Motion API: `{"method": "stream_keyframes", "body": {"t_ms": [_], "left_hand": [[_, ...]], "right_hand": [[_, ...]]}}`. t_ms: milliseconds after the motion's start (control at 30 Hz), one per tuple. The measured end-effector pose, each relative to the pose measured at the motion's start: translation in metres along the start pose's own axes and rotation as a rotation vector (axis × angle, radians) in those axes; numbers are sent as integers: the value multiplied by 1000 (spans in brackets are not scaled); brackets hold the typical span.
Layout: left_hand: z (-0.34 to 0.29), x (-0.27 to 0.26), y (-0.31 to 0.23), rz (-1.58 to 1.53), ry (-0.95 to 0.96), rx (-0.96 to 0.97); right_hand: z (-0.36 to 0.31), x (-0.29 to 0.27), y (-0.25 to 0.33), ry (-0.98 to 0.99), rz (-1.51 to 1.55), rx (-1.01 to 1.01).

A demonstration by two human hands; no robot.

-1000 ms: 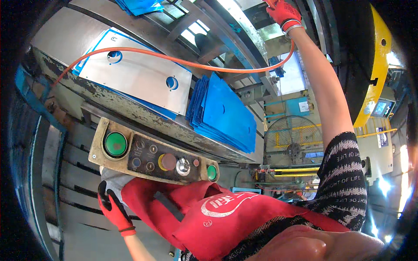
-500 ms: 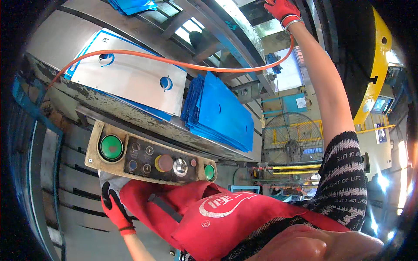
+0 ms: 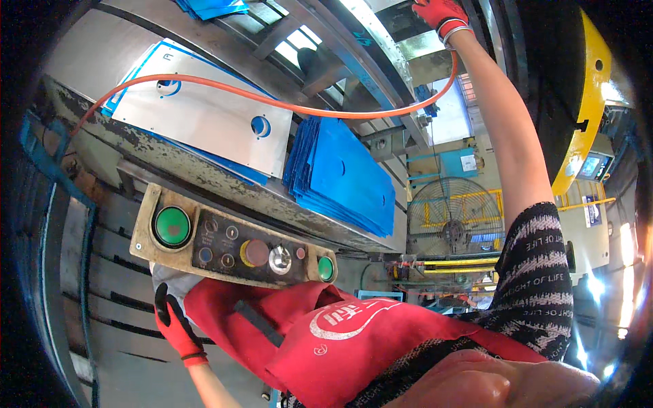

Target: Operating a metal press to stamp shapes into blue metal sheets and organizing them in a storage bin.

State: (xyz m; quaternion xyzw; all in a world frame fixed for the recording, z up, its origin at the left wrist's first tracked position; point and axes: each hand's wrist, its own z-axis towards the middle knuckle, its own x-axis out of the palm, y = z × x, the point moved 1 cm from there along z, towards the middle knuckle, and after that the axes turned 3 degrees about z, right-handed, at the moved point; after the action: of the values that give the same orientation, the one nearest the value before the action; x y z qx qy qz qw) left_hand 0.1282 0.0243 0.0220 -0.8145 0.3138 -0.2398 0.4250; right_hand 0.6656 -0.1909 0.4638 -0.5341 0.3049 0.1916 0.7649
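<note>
My right hand [image 3: 442,15], in a red glove, reaches far up to the top edge, among dark metal machine parts. Its fingers look curled, and the frame edge cuts off part of it, so what they close on is hidden. An orange hose [image 3: 299,107] runs from the left across the machine up to that wrist. Down at the lower left hangs my left hand [image 3: 178,328], in a red glove with black fingers, apart from the control panel [image 3: 197,265]. Its fingers are loosely spread and hold nothing.
Silver sheet-metal plates [image 3: 211,129] with round holes lie on the machine bed beside a stack of blue film-covered sheets [image 3: 347,177]. Green push buttons [image 3: 172,226] sit on the panel. A large floor fan [image 3: 452,224] stands beyond, and a yellow machine guard [image 3: 590,88] rises at right.
The view has shifted slightly. The orange hose hangs a little lower near its middle. Both hands keep nearly the same places.
</note>
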Motion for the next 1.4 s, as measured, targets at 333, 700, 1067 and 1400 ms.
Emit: {"method": "stream_keyframes", "body": {"t_ms": [333, 700, 1067, 1400], "left_hand": [[0, -5, 15, -84, -5, -5], [0, -9, 15, -36, -7, -14], [6, -13, 28, -28, -18, -29], [11, -11, 32, 25, -13, -8]], "right_hand": [[20, -35, 35, 471, -4, 640], [10, -23, 17, 449, -8, 542], [-1, 12, -27, 218, 46, -50], [23, -48, 52, 600, 307, 759]]}}
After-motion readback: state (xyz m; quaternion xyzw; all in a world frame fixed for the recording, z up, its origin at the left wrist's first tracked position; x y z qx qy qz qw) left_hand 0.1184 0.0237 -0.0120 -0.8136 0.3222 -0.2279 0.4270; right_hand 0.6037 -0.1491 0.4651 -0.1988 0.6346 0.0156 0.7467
